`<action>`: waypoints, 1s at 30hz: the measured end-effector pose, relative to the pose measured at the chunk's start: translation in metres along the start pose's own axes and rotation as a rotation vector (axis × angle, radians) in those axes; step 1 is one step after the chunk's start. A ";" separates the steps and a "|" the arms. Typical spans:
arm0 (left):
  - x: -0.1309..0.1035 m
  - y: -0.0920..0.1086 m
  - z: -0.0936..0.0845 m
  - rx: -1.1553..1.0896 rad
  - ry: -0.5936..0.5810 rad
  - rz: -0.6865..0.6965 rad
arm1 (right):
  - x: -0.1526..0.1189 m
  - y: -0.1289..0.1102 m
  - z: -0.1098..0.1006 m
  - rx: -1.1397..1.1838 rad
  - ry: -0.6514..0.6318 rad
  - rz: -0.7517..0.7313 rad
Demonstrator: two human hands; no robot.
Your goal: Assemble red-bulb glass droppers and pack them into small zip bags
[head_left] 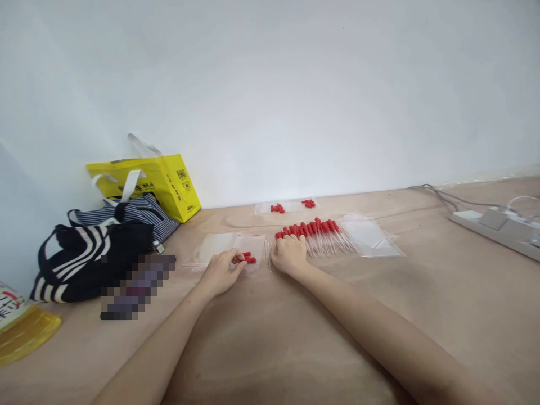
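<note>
My left hand (223, 271) rests over a clear zip bag (253, 244), thumb and forefinger closed at the ends of small red pieces (250, 260) that look like plastic caps. Close to the middle, my right hand (290, 254) is curled with its fingers bent down; whatever they hold is hidden beneath it. Beside that hand lies a row of thin, clear sticks with red ends (320, 236). A few bare clear sticks (267, 256) lie between the two hands.
More clear bags (371, 239) lie right of the row. Against the wall, red pieces (277, 208) sit on another clear bag. A yellow bag (181, 191), a black striped bag (97, 253) and a bottle (25, 326) stand left; a power strip (498, 225) lies right.
</note>
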State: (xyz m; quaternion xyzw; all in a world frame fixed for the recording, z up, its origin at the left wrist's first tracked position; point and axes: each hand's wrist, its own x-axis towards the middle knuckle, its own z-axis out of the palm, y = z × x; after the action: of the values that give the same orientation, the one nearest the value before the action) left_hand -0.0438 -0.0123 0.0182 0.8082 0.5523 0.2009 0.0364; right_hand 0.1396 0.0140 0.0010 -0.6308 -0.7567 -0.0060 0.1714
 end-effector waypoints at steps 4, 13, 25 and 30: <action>0.001 0.000 0.007 -0.029 0.085 0.078 | 0.006 -0.011 0.003 -0.020 -0.050 0.030; -0.005 0.016 0.015 -0.002 0.116 0.097 | -0.003 -0.006 -0.012 0.009 0.004 0.014; -0.012 0.057 0.044 -0.116 0.046 0.229 | -0.084 0.093 -0.017 0.410 0.141 -0.438; -0.013 0.063 0.045 -0.138 0.031 0.240 | -0.086 0.086 -0.020 0.426 0.107 -0.457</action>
State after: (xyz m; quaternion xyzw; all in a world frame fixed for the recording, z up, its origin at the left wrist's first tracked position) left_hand 0.0239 -0.0412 -0.0086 0.8608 0.4372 0.2537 0.0593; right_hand 0.2392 -0.0550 -0.0213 -0.3930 -0.8531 0.0812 0.3335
